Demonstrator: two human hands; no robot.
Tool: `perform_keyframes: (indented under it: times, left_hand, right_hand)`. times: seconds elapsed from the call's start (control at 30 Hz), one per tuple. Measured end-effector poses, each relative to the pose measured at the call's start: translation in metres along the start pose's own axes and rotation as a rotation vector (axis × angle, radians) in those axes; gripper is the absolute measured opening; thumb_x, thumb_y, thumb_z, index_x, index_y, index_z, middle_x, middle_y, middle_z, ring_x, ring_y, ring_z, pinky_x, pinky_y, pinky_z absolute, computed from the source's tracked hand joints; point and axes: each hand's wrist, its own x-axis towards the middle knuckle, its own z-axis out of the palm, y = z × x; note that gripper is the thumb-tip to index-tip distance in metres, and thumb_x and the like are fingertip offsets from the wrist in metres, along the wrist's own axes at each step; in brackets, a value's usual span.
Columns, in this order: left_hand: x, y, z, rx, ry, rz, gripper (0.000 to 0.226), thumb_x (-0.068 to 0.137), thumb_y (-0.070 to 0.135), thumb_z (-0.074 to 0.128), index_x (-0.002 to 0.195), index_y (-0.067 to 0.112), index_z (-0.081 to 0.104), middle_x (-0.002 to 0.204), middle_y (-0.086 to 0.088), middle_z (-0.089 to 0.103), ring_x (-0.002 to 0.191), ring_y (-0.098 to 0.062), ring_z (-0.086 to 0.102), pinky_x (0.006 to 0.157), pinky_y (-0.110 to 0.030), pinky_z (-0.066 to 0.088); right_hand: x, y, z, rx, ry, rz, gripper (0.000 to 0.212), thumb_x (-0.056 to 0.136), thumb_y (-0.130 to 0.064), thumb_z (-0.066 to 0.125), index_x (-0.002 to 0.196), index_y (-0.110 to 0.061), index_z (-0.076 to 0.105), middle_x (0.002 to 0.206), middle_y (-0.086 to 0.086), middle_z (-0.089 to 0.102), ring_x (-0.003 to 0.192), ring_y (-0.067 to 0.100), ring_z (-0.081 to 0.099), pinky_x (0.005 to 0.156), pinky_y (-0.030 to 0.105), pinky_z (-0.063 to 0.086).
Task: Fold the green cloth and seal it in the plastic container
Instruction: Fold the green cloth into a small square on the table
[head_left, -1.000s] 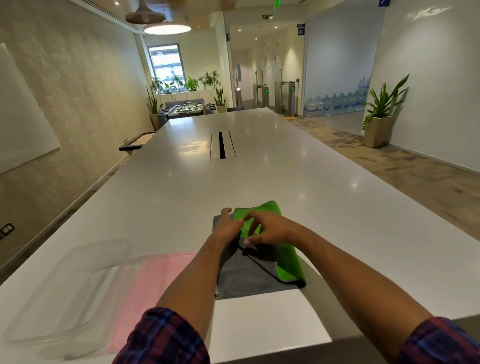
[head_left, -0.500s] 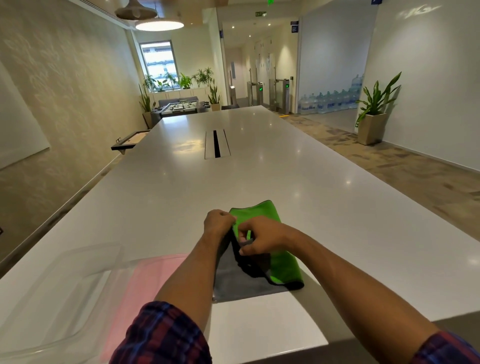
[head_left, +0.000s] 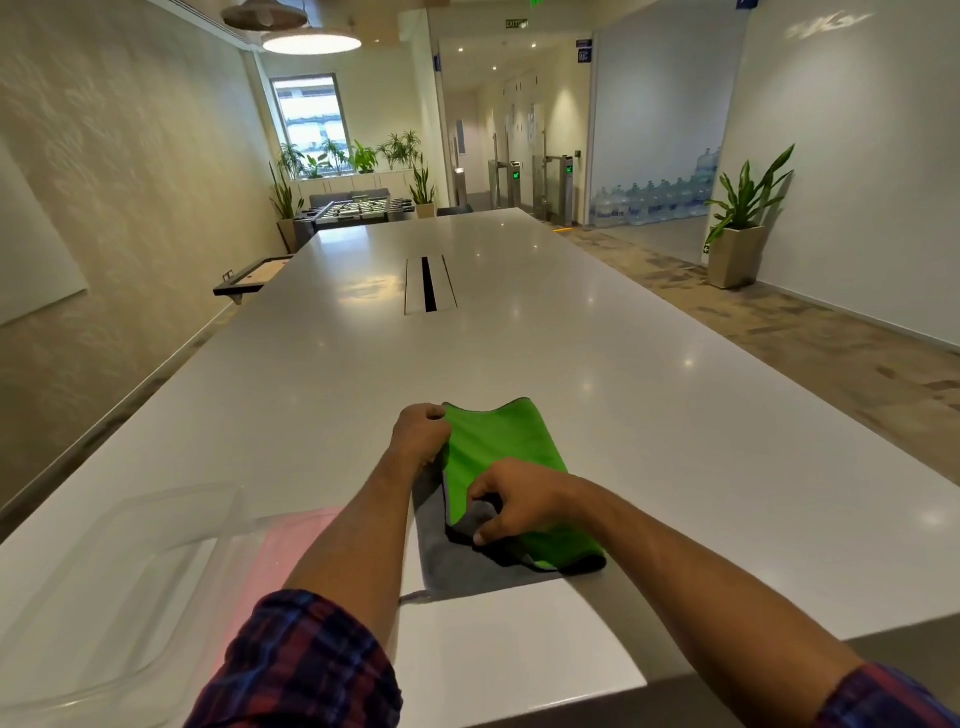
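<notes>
The green cloth (head_left: 501, 457) lay on the white table (head_left: 675, 415) near its front edge, its grey underside showing along the left and near sides. The left hand (head_left: 420, 434) was closed, its fingers pinching the cloth's far left corner. The right hand (head_left: 511, 501) had its fingers clamped on a folded edge nearer the person. The clear plastic container (head_left: 130, 571) sat on the table to the left, apart from the cloth, with a pink lid (head_left: 291, 545) beside it.
</notes>
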Motion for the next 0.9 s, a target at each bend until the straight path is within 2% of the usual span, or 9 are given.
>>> perform_keyframes:
  times: [0.13,0.2,0.27,0.33,0.5,0.63,0.77,0.83,0.9]
  left_hand:
    - [0.000,0.002,-0.007,0.089,0.089,0.082,0.043,0.083,-0.001,0.060,0.124,0.002,0.070,0.125,-0.017,0.069,0.117,-0.033,0.064,0.098,-0.036,0.051]
    - [0.002,0.002,-0.012,0.139,0.101,0.095,0.039,0.083,-0.001,0.060,0.119,0.001,0.072,0.119,-0.017,0.071,0.113,-0.033,0.065,0.092,-0.034,0.051]
    - [0.001,0.001,-0.017,0.223,0.091,0.102,0.023,0.081,0.000,0.061,0.099,0.004,0.074,0.101,-0.018,0.069,0.098,-0.031,0.064,0.084,-0.034,0.050]
    - [-0.001,0.000,-0.021,0.313,0.076,0.091,0.009,0.080,0.003,0.061,0.083,0.010,0.065,0.088,-0.013,0.061,0.087,-0.028,0.058,0.080,-0.038,0.051]
    - [-0.004,-0.013,-0.023,0.423,0.063,-0.002,0.023,0.077,0.003,0.060,0.096,-0.003,0.072,0.099,-0.018,0.070,0.094,-0.034,0.066,0.073,-0.031,0.049]
    - [-0.009,-0.018,-0.020,0.479,0.013,-0.039,0.005,0.078,0.000,0.056,0.075,0.002,0.059,0.088,-0.017,0.060,0.084,-0.032,0.061,0.064,-0.030,0.042]
    - [-0.008,-0.023,-0.016,0.540,0.042,0.012,0.023,0.077,0.000,0.056,0.097,-0.008,0.066,0.110,-0.025,0.062,0.101,-0.040,0.064,0.072,-0.035,0.049]
    - [-0.010,-0.027,-0.014,0.619,0.013,0.014,0.031,0.080,0.005,0.055,0.109,-0.003,0.064,0.120,-0.021,0.057,0.109,-0.040,0.060,0.085,-0.040,0.052]
    - [-0.014,-0.029,-0.011,0.711,-0.002,-0.003,0.040,0.085,0.012,0.055,0.123,0.002,0.057,0.128,-0.017,0.049,0.118,-0.039,0.052,0.094,-0.042,0.049]
  right_hand:
    - [-0.001,-0.014,-0.009,0.120,0.035,-0.076,0.017,0.081,-0.016,0.080,0.078,-0.008,0.065,0.070,0.009,0.061,0.058,0.009,0.047,0.055,0.024,0.037]
    - [-0.001,-0.020,-0.009,0.170,0.054,-0.119,0.014,0.080,-0.009,0.078,0.080,-0.006,0.065,0.072,0.011,0.062,0.061,0.012,0.051,0.059,0.029,0.043]
    - [-0.001,-0.022,-0.006,0.183,0.054,-0.139,0.013,0.080,-0.006,0.077,0.080,-0.002,0.064,0.074,0.015,0.063,0.063,0.022,0.054,0.062,0.035,0.045]
    - [-0.002,-0.022,0.000,0.129,0.029,-0.145,0.014,0.080,-0.008,0.076,0.081,-0.003,0.064,0.073,0.015,0.063,0.061,0.022,0.053,0.059,0.034,0.043]
    - [-0.002,-0.025,0.012,0.026,-0.098,-0.146,0.014,0.082,-0.018,0.079,0.086,-0.011,0.067,0.070,0.003,0.061,0.059,0.017,0.051,0.055,0.026,0.038]
    - [-0.002,-0.033,0.014,0.005,-0.167,-0.152,0.019,0.084,-0.021,0.080,0.100,-0.013,0.075,0.078,0.001,0.070,0.061,0.010,0.054,0.055,0.018,0.038]
    - [-0.004,-0.038,0.018,-0.048,-0.140,-0.182,0.022,0.084,-0.023,0.079,0.105,-0.017,0.076,0.084,-0.002,0.073,0.068,0.014,0.060,0.057,0.021,0.040]
    - [-0.005,-0.039,0.021,-0.039,-0.173,-0.171,0.030,0.084,-0.031,0.081,0.112,-0.021,0.075,0.088,-0.007,0.072,0.072,0.012,0.061,0.061,0.020,0.041]
    - [-0.006,-0.038,0.023,0.034,-0.257,-0.145,0.038,0.084,-0.041,0.081,0.118,-0.027,0.075,0.087,-0.015,0.066,0.076,0.008,0.060,0.067,0.020,0.044]
